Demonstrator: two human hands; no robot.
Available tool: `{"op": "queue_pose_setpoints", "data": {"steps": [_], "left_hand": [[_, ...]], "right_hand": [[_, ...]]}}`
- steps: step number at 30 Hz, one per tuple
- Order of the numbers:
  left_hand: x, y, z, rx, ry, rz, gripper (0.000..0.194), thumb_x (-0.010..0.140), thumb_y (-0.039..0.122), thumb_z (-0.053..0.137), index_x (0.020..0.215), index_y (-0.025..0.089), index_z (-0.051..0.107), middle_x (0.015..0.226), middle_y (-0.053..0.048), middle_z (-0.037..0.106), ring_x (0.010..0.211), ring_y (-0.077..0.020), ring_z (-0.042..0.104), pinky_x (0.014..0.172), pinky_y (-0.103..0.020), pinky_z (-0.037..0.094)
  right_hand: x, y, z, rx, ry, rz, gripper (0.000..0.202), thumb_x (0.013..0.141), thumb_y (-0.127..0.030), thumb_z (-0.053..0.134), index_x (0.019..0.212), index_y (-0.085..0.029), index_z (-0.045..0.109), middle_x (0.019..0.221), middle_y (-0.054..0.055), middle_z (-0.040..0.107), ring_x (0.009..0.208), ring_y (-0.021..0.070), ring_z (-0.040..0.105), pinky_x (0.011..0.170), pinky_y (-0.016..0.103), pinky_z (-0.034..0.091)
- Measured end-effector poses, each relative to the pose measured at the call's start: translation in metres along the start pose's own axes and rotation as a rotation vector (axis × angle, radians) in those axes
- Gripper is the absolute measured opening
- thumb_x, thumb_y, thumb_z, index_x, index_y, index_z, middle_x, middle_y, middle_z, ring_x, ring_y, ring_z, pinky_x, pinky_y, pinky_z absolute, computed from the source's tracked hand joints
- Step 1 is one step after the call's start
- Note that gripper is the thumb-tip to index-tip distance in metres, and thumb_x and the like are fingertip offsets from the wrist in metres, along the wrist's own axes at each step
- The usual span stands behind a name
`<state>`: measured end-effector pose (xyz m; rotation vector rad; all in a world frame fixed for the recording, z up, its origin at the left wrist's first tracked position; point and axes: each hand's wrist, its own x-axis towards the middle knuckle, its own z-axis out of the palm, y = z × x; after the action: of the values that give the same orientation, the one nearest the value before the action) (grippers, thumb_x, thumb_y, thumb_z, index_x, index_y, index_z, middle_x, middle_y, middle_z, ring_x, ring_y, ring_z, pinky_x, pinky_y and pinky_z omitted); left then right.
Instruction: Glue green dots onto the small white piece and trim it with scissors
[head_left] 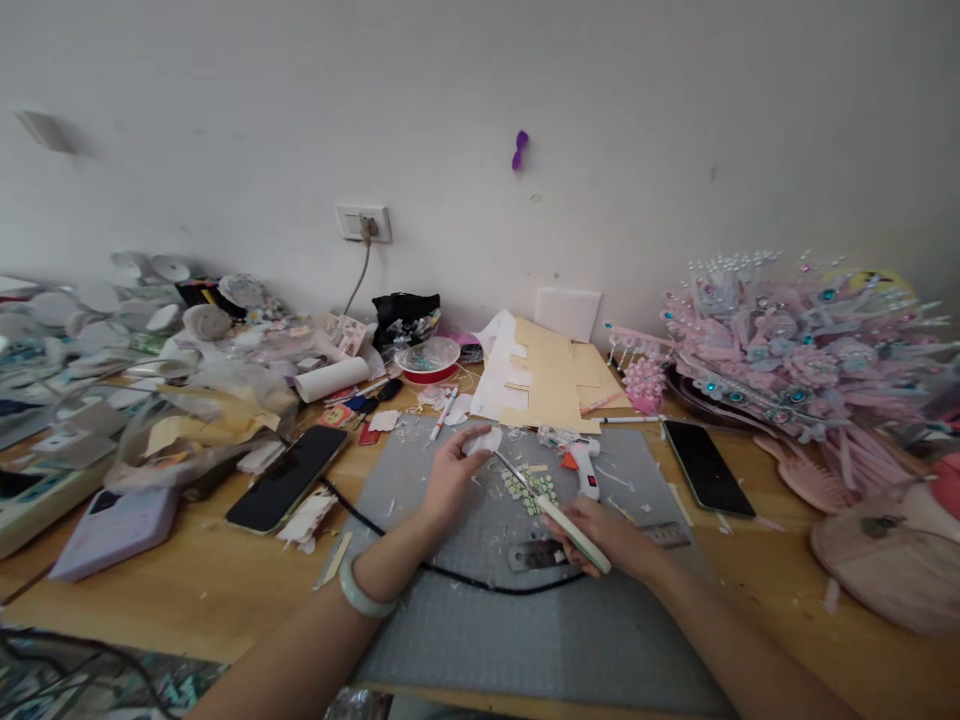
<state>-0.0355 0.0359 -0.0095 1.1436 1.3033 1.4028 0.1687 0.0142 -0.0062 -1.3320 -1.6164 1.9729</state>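
Above the grey cutting mat (525, 640), my left hand (452, 472) pinches a small white piece (487, 440). My right hand (589, 537) is wrapped round the pale handle of a slim metal-tipped tool (574, 532); its tip points up and left, close to the white piece. Whether the tip touches the piece is too small to tell. Small green-and-white pieces (529, 490) lie under the tool. A white glue gun (585, 470) rests just behind my right hand, and a metal ruler (536, 555) lies partly beneath that hand.
A black cable (487, 587) crosses the mat below my hands. Phones lie at the left (287, 478) and right (707, 467). Behind are cream card sheets (551, 375) and a red-based bowl (427, 375). Pink beaded decorations (795, 350) fill the right; bags and white rolls crowd the left.
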Motion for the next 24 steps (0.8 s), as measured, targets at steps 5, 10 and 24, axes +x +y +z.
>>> {"op": "queue_pose_setpoints", "data": {"steps": [5,10,24], "left_hand": [[0.001,-0.001,0.0,0.016,0.02,0.019,0.035,0.06,0.018,0.056,0.095,0.017,0.059,0.095,-0.003,0.062,0.081,-0.0154,0.053,0.071,-0.024,0.038],[0.003,-0.004,-0.001,0.014,0.016,0.035,0.035,0.06,0.018,0.055,0.095,0.017,0.058,0.094,-0.002,0.06,0.077,-0.0138,0.051,0.067,-0.023,0.037],[0.0,-0.002,0.002,-0.05,0.012,0.008,0.029,0.06,0.021,0.059,0.089,0.018,0.058,0.088,-0.002,0.061,0.072,-0.0126,0.053,0.066,-0.023,0.039]], "right_hand": [[0.0,-0.001,0.0,0.055,0.006,0.014,0.037,0.065,-0.049,0.056,0.059,-0.017,0.039,0.042,-0.008,0.04,0.03,0.0031,0.035,0.025,0.015,0.027],[-0.006,-0.009,0.002,0.12,-0.013,0.029,0.038,0.062,-0.049,0.059,0.061,-0.017,0.04,0.048,-0.008,0.042,0.031,0.0023,0.036,0.025,0.015,0.026],[-0.005,-0.006,0.001,0.173,-0.033,0.045,0.036,0.061,-0.046,0.061,0.061,-0.016,0.041,0.049,-0.008,0.041,0.033,0.0019,0.036,0.026,0.014,0.026]]}}
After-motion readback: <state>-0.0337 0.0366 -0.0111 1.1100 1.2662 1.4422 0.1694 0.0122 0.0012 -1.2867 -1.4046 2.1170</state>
